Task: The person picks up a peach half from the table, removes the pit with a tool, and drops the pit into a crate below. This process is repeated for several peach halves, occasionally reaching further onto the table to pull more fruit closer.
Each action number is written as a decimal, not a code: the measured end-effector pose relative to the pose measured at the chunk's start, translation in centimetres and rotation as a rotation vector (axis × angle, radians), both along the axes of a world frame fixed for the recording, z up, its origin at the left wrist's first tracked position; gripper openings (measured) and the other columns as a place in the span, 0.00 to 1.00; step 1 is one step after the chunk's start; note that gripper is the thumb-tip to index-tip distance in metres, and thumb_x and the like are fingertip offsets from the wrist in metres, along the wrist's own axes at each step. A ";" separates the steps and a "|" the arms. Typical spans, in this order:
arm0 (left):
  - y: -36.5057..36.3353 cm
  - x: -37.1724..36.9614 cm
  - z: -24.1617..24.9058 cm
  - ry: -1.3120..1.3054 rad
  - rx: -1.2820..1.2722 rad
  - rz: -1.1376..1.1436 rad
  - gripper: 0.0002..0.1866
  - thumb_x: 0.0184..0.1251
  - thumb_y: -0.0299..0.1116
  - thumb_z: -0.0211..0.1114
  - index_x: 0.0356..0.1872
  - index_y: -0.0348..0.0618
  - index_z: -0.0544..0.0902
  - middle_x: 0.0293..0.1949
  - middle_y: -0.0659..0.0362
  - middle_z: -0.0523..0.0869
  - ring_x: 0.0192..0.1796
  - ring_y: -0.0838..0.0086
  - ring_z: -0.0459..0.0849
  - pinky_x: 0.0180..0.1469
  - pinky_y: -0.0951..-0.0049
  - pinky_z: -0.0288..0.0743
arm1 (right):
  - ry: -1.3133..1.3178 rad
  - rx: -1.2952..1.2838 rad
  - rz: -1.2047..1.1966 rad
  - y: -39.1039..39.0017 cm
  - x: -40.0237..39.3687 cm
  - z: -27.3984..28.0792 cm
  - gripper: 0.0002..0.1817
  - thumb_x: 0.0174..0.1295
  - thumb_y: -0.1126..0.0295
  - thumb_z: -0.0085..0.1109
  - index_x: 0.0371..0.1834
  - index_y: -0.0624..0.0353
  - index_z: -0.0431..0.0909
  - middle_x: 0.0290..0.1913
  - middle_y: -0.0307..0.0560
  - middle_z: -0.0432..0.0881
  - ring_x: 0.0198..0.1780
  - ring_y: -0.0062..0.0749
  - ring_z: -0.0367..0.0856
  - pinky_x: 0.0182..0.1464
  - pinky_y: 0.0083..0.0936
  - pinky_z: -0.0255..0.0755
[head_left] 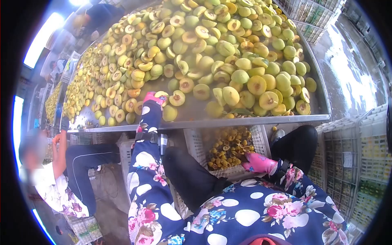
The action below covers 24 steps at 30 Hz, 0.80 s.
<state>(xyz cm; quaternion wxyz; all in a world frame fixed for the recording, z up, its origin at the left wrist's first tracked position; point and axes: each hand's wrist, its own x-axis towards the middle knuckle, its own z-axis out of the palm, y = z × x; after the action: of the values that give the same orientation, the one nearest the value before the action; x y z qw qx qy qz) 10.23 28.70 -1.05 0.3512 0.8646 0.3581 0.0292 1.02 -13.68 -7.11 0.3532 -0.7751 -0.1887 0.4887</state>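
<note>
My left hand (154,98), in a pink glove, reaches over the near edge of the metal table (196,123). Its fingers are closed on a yellow-green fruit half (161,94), which looks like a peach. Beside it lies another cut half (177,98) with a brown centre. My right hand (261,163), also pink-gloved, is low over the white crate (197,148) between my legs. Its fingers are curled at the small yellow-brown fruit pieces (227,148) in there; what they hold is hidden.
Whole and halved fruit (228,49) is heaped across the table. Stacked plastic crates (353,159) stand at right, with more crates (312,18) at the back right. A person (61,175) sits at left, one arm up at the table. Wet floor (347,53) shows at right.
</note>
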 end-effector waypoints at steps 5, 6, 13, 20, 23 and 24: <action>-4.8 -3.7 4.7 -0.516 -0.869 0.178 0.22 0.55 0.24 0.64 0.51 0.37 0.68 0.43 0.53 0.77 0.44 0.62 0.80 0.44 0.61 0.79 | 0.370 0.374 -0.306 1.9 0.7 4.5 0.11 0.59 0.66 0.54 0.35 0.63 0.67 0.21 0.41 0.74 0.16 0.22 0.72 0.18 0.20 0.65; -6.9 -5.0 6.1 -0.615 -1.015 0.139 0.20 0.56 0.23 0.62 0.50 0.37 0.68 0.43 0.52 0.77 0.45 0.62 0.79 0.44 0.60 0.79 | 0.425 0.464 -0.354 2.4 1.2 7.0 0.11 0.59 0.66 0.55 0.35 0.61 0.68 0.21 0.40 0.74 0.16 0.20 0.71 0.17 0.18 0.64; -19.1 -8.3 4.5 -0.574 -1.505 0.092 0.18 0.56 0.18 0.60 0.48 0.40 0.69 0.43 0.53 0.78 0.45 0.68 0.79 0.47 0.62 0.78 | 0.342 0.884 -0.630 5.5 3.4 11.7 0.13 0.59 0.68 0.56 0.44 0.62 0.70 0.23 0.36 0.74 0.16 0.17 0.69 0.16 0.15 0.62; -25.6 -9.3 2.8 -0.695 -1.090 -0.193 0.26 0.56 0.16 0.60 0.58 0.37 0.65 0.45 0.53 0.78 0.43 0.73 0.79 0.46 0.78 0.75 | 0.119 0.863 -0.823 3.5 2.5 8.1 0.12 0.58 0.70 0.58 0.43 0.63 0.73 0.24 0.35 0.75 0.17 0.14 0.69 0.17 0.13 0.62; -25.0 -9.7 3.8 -0.399 -0.897 -0.319 0.25 0.56 0.16 0.59 0.57 0.35 0.66 0.44 0.54 0.79 0.42 0.73 0.80 0.46 0.77 0.75 | 0.075 0.835 -0.824 2.9 2.0 7.0 0.12 0.58 0.70 0.59 0.43 0.63 0.74 0.24 0.35 0.76 0.18 0.14 0.68 0.19 0.13 0.62; -23.8 -9.5 2.3 -0.380 -1.087 -0.262 0.23 0.58 0.18 0.58 0.56 0.35 0.67 0.44 0.53 0.79 0.42 0.71 0.80 0.46 0.75 0.75 | 0.059 0.807 -0.775 2.6 1.9 7.2 0.12 0.58 0.70 0.59 0.43 0.63 0.74 0.25 0.35 0.76 0.19 0.13 0.68 0.20 0.13 0.62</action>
<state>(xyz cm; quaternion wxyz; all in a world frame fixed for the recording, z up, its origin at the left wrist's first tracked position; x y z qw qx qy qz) 0.72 4.88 1.29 0.8028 0.5770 0.1427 -0.0476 2.93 -11.12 0.14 0.7808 -0.5771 -0.0523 0.2336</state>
